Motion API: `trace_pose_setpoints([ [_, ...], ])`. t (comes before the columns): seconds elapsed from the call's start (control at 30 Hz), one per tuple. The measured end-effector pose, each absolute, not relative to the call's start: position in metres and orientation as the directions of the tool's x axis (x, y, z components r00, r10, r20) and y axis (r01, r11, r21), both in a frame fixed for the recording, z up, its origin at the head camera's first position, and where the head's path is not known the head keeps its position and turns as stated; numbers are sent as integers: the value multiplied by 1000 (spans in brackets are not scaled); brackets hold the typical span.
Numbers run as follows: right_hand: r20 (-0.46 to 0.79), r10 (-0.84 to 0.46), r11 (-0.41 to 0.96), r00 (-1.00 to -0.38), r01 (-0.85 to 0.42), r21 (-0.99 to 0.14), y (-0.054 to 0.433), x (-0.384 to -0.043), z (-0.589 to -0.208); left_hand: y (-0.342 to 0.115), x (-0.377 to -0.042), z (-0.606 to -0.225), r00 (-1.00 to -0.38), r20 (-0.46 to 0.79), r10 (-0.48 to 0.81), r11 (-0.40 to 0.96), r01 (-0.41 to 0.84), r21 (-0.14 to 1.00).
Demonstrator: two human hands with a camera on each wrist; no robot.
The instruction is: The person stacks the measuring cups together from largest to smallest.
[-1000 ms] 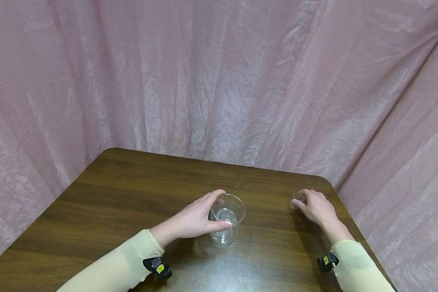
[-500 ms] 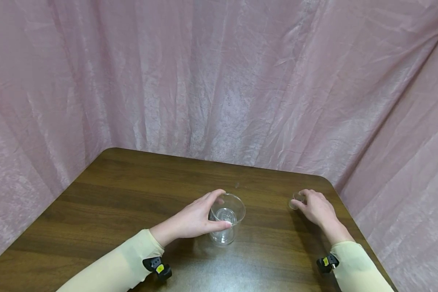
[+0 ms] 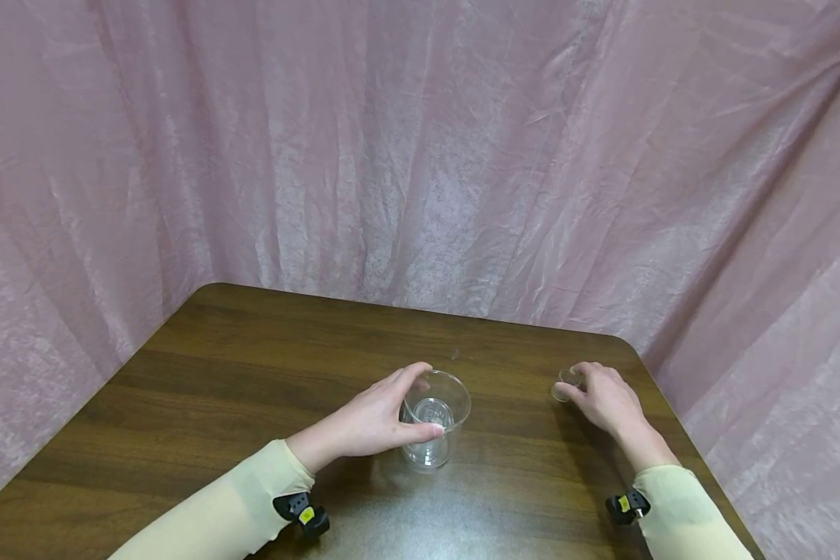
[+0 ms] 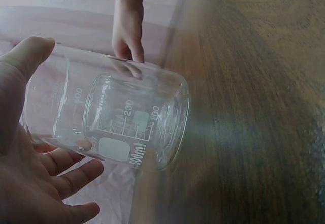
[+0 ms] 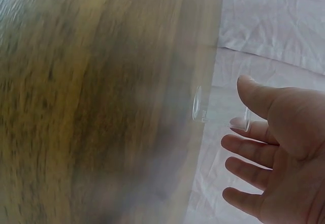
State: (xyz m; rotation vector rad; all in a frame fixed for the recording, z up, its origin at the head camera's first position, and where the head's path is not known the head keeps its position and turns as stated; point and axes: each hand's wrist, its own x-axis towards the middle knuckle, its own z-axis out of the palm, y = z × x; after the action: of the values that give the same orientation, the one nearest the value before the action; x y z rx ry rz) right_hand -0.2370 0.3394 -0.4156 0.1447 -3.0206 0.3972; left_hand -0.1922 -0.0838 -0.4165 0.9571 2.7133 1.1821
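My left hand (image 3: 364, 424) grips a large clear glass beaker (image 3: 439, 451) near its rim, thumb on the near side and fingers on the far side. The beaker stands upright on the wooden table, marked 500ml in the left wrist view. A smaller beaker (image 4: 104, 117) with white markings shows nested inside it. Over to the right, my right hand (image 3: 607, 400) holds a tiny clear glass beaker (image 5: 199, 109) between thumb and index finger, near its rim. Its base is close to the table surface; the other fingers are spread beside it.
The brown wooden table (image 3: 252, 350) ends in rounded corners at the back. Pink curtains (image 3: 420, 155) hang close behind and beside it. Faint small marks (image 3: 456, 355) lie on the table behind the large beaker.
My right hand and the tiny beaker have shifted very slightly to the left. The left hand and the large beaker stay in place.
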Motion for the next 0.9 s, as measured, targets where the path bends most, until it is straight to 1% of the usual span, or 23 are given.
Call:
trace_pose_setpoints([
  [0.43, 137, -105, 956, -985, -138, -261, 327, -231, -408, -83, -192, -416, -811, 205, 547, 523, 523, 674],
  [0.9, 159, -119, 940, -980, -163, -299, 314, -220, -406, -83, -192, -416, -812, 203, 547, 522, 521, 676],
])
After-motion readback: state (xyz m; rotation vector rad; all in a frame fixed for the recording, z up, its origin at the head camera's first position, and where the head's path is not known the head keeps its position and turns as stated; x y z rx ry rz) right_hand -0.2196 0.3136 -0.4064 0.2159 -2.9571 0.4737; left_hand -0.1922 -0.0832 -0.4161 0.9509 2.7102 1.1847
